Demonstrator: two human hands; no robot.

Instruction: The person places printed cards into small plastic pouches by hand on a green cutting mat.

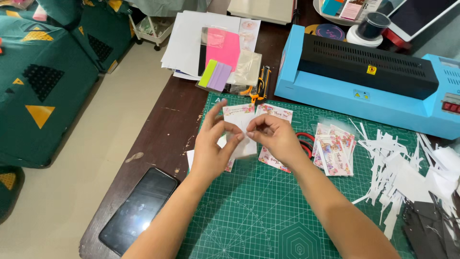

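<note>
Dark brown tabletop fills the middle of the view, with a pale floor and a teal bed cover with yellow triangles off at nine o'clock. On the tabletop lies a green cutting mat, and both hands work above its upper part. The left hand and the right hand meet at the centre, their fingers pinched on a clear plastic sleeve with a floral card in it, held just over the mat. Both hands are closed in a light pinch on that sleeve, fingertips nearly touching each other.

Under the right hand lies another floral card flat on the mat. At three o'clock from the hands sits a small stack of floral cards, and beyond it a heap of white paper trimmings. Red-handled scissors peek out just beside the right wrist. A blue laminator with a black top stands at one o'clock. At twelve o'clock lie white sheets with pink, green and purple paper on them. A black phone rests at seven o'clock near the tabletop edge.
</note>
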